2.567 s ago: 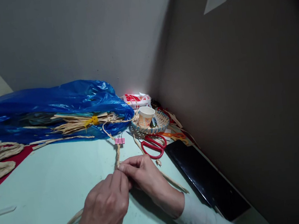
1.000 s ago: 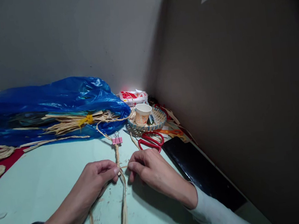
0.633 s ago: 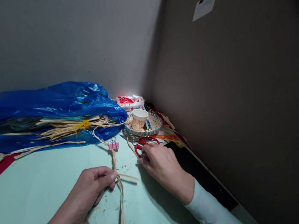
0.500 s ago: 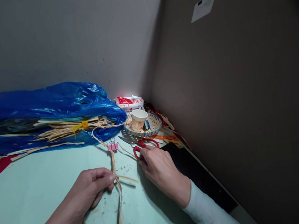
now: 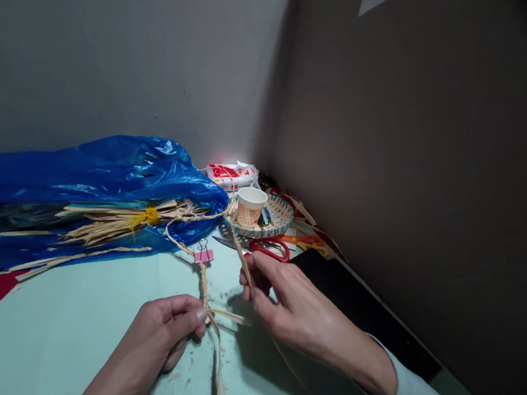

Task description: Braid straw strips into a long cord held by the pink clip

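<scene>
A braided straw cord (image 5: 203,281) hangs toward me from a pink binder clip (image 5: 204,255). My left hand (image 5: 174,328) pinches the braid's lower end, where loose strands (image 5: 218,380) fan out downward and a short end sticks out to the right. Between the thumb and fingers of my right hand (image 5: 289,296) is a separate straw strand (image 5: 240,251), raised off the table and pointing up and away. Just beyond that hand lie red-handled scissors (image 5: 276,250), partly covered by its fingers.
A blue plastic bag (image 5: 99,172) with a tied straw bundle (image 5: 104,223) lies at the back left. Farther right stand a paper cup (image 5: 251,206) in a woven basket (image 5: 281,216), a red-and-white packet (image 5: 237,176) and orange scissors (image 5: 309,240). A black flat object (image 5: 346,302) borders the right wall.
My right hand has lifted the strand from the table beside the scissors and turned it upright. My left hand keeps its pinch on the braid. The view has shifted slightly.
</scene>
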Action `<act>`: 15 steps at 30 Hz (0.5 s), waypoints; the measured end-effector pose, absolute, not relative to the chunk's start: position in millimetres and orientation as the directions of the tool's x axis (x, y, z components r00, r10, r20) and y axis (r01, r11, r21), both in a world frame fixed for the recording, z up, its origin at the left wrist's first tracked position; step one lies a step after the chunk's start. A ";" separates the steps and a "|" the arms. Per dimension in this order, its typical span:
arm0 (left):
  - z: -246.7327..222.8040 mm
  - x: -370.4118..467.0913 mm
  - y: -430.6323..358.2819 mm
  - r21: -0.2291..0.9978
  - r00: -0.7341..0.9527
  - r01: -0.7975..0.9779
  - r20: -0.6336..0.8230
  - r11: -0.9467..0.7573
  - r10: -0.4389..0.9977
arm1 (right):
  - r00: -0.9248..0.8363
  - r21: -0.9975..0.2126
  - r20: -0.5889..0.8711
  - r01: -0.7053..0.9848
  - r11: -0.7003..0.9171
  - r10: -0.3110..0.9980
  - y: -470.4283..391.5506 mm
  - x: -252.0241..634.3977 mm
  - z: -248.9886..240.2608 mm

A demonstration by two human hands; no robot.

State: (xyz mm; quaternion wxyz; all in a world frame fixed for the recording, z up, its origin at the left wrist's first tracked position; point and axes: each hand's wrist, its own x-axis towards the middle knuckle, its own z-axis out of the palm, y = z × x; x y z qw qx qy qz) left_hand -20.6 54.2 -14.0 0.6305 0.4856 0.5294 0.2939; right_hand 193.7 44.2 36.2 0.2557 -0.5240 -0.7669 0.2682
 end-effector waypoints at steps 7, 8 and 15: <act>-22.0 -20.3 55.8 0.914 0.221 0.138 -0.404 0.382 0.887 | -0.372 -0.744 -0.137 0.651 0.153 0.918 22.4 175.5 43.1; -24.3 -21.4 55.9 0.912 0.216 0.134 -0.409 0.388 0.886 | -0.365 -0.713 -0.168 0.686 0.142 0.916 20.5 172.9 43.5; -18.4 -24.2 54.7 0.877 0.212 0.144 -0.480 0.459 0.851 | -0.277 -0.407 -0.322 0.904 0.132 0.905 17.4 162.3 43.2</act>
